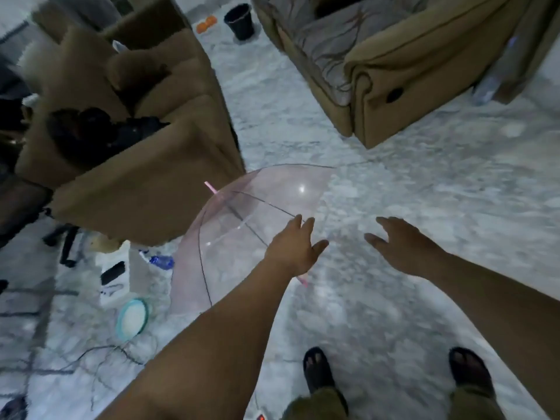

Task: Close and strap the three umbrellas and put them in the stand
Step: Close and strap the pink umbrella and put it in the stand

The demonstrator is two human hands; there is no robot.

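A clear, pink-tinted umbrella [242, 225] lies open on its side on the marble floor, its pink tip toward the brown armchair. My left hand [292, 250] is stretched out over the canopy's near rim with fingers apart, holding nothing. My right hand [403, 247] hovers to the right of the umbrella, also spread and empty, apart from it. A black bucket-like stand [239, 21] sits far back on the floor between the two sofas. No other umbrella is plainly visible.
A brown armchair [130, 140] with dark items on its seat stands at the left. A brown sofa [394, 65] stands at the back right. Clutter lies at lower left: a round lid [133, 318], a bottle [162, 262], cables. My sandalled feet [318, 371] are below.
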